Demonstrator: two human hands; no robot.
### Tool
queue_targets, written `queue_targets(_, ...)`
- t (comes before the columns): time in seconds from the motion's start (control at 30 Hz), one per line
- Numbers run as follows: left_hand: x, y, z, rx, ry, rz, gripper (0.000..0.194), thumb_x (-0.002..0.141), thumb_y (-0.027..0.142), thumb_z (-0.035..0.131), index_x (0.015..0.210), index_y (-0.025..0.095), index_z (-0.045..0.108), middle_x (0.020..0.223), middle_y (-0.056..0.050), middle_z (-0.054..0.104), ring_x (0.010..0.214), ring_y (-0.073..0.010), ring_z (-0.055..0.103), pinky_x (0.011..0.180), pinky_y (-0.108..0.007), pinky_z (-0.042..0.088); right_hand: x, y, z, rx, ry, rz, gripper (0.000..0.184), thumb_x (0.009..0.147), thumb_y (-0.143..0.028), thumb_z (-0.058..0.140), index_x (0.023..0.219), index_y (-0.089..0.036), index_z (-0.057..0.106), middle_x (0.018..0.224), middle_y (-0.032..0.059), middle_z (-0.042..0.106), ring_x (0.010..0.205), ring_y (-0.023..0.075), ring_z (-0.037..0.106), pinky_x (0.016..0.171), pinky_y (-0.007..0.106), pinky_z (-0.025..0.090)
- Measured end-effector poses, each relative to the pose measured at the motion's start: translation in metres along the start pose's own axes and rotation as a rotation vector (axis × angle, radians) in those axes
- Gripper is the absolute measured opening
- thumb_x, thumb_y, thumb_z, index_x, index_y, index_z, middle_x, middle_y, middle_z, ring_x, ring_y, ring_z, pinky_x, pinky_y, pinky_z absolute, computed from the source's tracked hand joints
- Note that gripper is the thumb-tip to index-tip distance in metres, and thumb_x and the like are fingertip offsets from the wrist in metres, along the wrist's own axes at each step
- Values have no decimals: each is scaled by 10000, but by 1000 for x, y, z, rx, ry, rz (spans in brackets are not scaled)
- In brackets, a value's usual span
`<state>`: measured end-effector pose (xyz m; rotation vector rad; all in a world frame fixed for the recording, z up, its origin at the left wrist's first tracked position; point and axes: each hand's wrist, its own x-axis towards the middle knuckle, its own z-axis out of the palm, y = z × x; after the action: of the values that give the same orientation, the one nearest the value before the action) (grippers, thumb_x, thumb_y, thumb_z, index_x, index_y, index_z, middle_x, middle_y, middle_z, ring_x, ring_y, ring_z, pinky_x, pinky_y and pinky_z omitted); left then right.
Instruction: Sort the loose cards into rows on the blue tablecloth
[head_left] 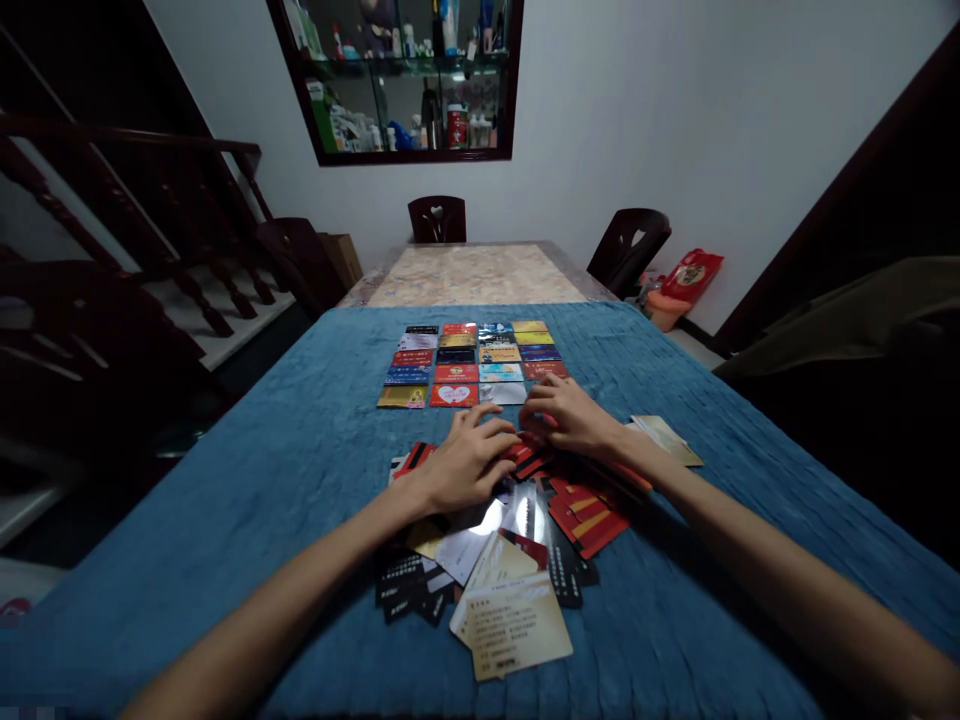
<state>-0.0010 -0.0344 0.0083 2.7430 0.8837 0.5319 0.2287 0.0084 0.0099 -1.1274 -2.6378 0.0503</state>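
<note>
The left hand (474, 460), fingers loosely spread, rests on the pile of cards (517, 622), which fans out below both hands on the blue cloth (285, 480). The right hand (566, 412), fingers curled, is just beside it at the pile's far edge; whether it grips a card, I cannot tell. Beyond both hands lie rows of cards (455, 373).

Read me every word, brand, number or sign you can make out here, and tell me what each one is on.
No text is clear enough to quote.
Pale gold card at the front: lines of print, too small and blurred.
Black cards: white print, too blurred.
Heart card: lettering too small.
Red bag by the wall: its emblem is unreadable.
Red container on the shelf: markings too small.
</note>
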Motion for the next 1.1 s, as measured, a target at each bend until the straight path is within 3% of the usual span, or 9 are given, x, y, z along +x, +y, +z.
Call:
queue_targets(0.23,-3,17,6,17,-43,-15,360,974,320,484,1324,294,565,1376,-79,585,1390,-321,345,1096,-617,302,-32,-17,3,73,70,3,276,980,-375,483,1054,-238,710,1079,102,691,1046,253,500,840,393,384)
queue_targets(0.63,-12,-1,6,109,-29,-110,256,941,412,561,1055,218,682,1190,-92,680,1393,-347,349,1072,-590,298,-35,-29,10,-79,12,45,319,992,-394,448,1132,-243,692,1143,117,691,1141,305,479,872,443,347)
queue_targets(1.1,-11,-4,16,128,34,-191,196,888,288,603,1034,175,669,1156,-118,680,1237,-295,508,991,-484,413,-29,-32,20,32,34,31,283,962,-382,512,1116,-224,688,1106,117,663,1081,283,474,875,439,378)
